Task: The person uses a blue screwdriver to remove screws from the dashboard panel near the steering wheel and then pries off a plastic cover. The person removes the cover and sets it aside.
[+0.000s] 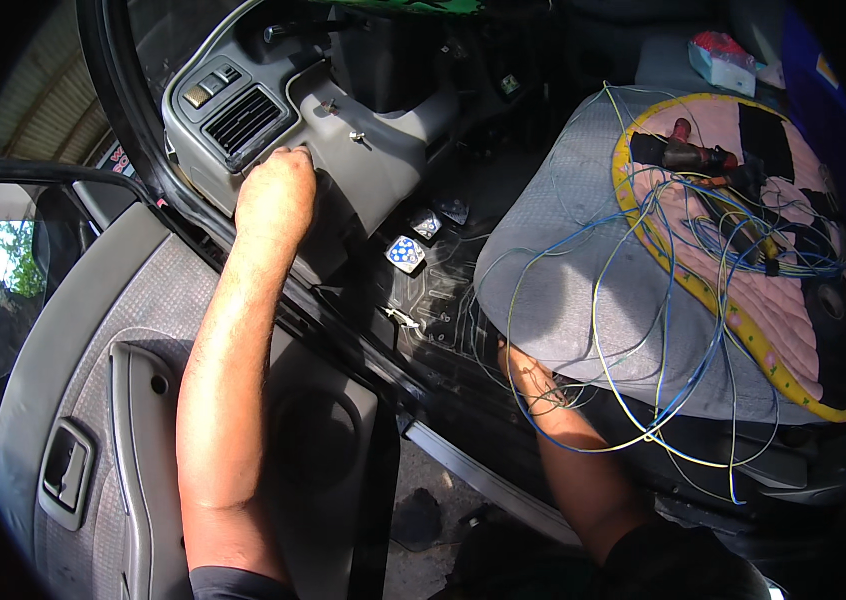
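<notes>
My left hand [278, 195] is closed against the grey dashboard [373, 165], just below the square air vent [243, 120]. Its fingers curl away from view, so what they hold is hidden. Low beside the front edge of the grey car seat [553, 270] is my right hand [528, 372], partly in shadow, its fingers out of sight. Loops of blue, yellow and white wire [598, 300] spill from the seat over my right forearm. On the patterned cushion [813, 350] with yellow trim, a dark red and black tool [698, 155] lies among more coiled wire.
The car door [83, 380] stands open at the left, with its handle [68, 475]. A door sill [483, 480] runs between me and the cabin. Pedals with blue and silver covers [405, 254] sit above the black floor mat [433, 310]. A red and white package [723, 65] lies farther back.
</notes>
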### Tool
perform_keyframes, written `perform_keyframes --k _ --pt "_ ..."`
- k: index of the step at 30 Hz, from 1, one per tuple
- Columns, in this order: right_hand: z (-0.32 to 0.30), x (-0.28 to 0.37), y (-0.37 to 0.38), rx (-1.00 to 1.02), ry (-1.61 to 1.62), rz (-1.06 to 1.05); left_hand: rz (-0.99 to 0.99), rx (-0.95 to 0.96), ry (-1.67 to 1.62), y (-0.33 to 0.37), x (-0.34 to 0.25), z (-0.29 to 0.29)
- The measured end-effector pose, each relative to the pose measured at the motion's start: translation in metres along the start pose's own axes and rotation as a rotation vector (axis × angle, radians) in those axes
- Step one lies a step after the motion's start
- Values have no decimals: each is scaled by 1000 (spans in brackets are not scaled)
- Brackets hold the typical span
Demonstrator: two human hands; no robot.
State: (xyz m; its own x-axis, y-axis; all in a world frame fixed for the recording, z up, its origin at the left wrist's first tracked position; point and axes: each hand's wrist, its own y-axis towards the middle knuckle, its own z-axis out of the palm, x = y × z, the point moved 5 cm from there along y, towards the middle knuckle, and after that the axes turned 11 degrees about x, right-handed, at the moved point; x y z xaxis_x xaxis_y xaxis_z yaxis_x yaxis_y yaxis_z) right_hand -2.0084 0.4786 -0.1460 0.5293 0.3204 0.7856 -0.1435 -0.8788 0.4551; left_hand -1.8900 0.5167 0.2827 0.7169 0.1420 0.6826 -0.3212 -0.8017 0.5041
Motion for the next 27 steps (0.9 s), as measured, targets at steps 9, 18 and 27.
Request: perform_keyframes --k 9,18,27 --pt "5 1 -4 6 4 -15 38 -30 69 -8 -2 -3" --pt "10 -4 -4 -8 19 -53 26 89 96 3 -1 1" --pt "24 7 -11 -20 92 -117 -41 134 157 0 3 -6"
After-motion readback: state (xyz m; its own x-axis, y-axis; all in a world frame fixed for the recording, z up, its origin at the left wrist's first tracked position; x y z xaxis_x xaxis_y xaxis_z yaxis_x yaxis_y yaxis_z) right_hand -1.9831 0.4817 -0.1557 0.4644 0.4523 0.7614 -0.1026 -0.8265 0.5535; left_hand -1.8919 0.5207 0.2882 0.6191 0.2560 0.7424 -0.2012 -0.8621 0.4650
